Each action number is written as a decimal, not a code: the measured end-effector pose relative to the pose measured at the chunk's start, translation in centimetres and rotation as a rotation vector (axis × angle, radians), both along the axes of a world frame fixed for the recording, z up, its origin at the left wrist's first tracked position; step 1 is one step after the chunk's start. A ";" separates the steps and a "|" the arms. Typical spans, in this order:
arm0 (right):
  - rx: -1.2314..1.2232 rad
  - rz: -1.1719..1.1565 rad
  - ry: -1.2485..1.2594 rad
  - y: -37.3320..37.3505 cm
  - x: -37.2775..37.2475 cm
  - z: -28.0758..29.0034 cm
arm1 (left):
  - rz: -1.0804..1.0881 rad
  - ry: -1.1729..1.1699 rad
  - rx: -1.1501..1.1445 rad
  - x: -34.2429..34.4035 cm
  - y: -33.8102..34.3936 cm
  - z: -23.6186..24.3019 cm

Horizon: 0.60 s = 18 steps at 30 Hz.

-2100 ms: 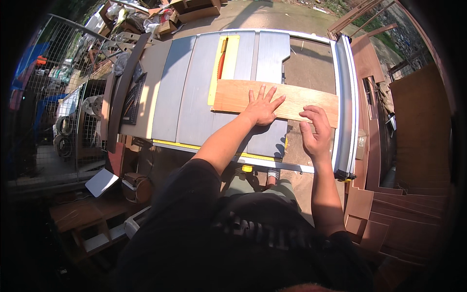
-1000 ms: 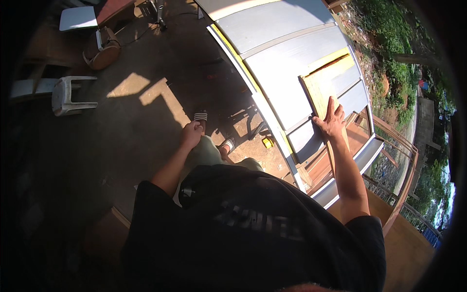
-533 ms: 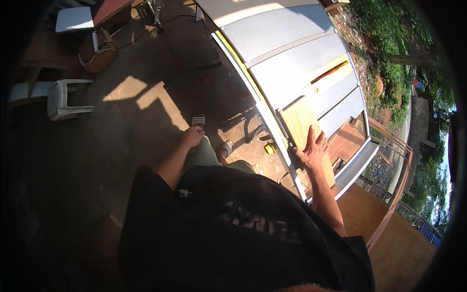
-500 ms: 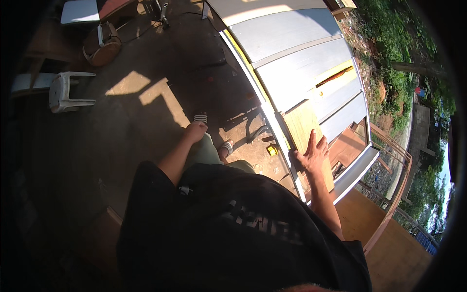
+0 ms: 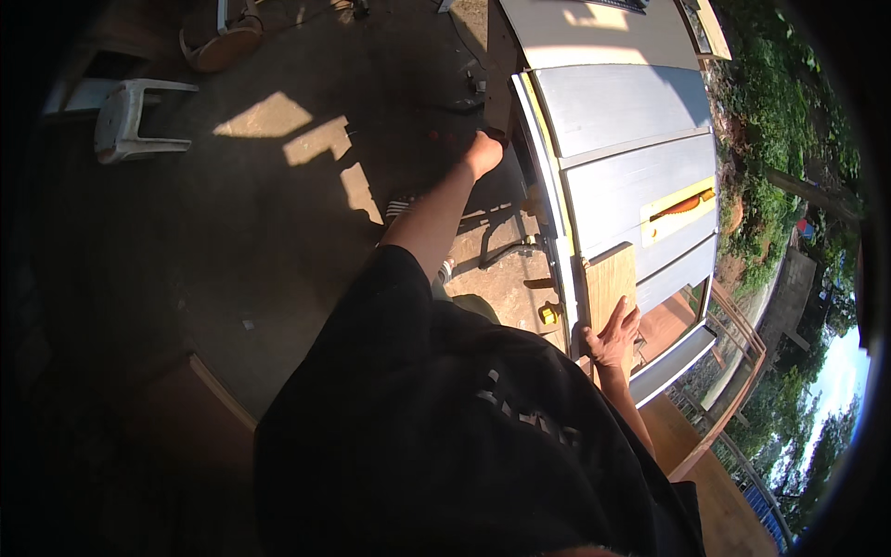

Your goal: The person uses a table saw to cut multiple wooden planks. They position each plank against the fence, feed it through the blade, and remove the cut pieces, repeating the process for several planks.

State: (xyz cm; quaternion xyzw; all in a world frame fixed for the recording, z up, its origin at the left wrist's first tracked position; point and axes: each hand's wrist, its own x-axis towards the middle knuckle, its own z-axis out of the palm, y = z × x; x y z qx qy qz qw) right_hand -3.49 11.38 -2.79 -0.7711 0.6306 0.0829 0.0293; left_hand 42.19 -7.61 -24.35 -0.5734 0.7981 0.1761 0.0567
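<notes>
A short, pale wooden board (image 5: 610,278) lies on the grey metal top of a table saw (image 5: 640,176). My right hand (image 5: 614,339) rests on its near part with the fingers spread, holding nothing. A yellow insert (image 5: 661,223) in the saw's top has a slot, in which an orange-brown blade (image 5: 685,206) shows. My left hand (image 5: 484,154) is closed near the saw's left edge, above the shaded floor. Whatever it may grip is hidden. A white and yellow rail (image 5: 554,195) runs along that edge, with a yellow knob (image 5: 549,313) below it.
A white plastic stool (image 5: 125,121) and a round wooden stool (image 5: 223,48) stand at the far left. Beyond the grey top lies a pale wooden panel (image 5: 594,37). Greenery (image 5: 789,102) grows on the right, past a brown frame (image 5: 733,395).
My left hand has swung forward and right, from beside my leg to near the saw's edge. My right hand stays on the board. The view has shifted and turned.
</notes>
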 end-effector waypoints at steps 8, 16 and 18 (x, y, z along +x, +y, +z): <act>0.121 -0.229 0.015 -0.1 2.6 2.4 | 1.076 0.951 0.874 3.8 5.4 -1.9; 0.094 -0.261 -0.122 -0.1 3.2 4.1 | 0.522 0.307 0.726 15.6 7.6 -5.7; 0.099 -0.262 -0.093 0.0 2.7 4.5 | 0.427 0.298 0.614 16.1 6.9 -3.9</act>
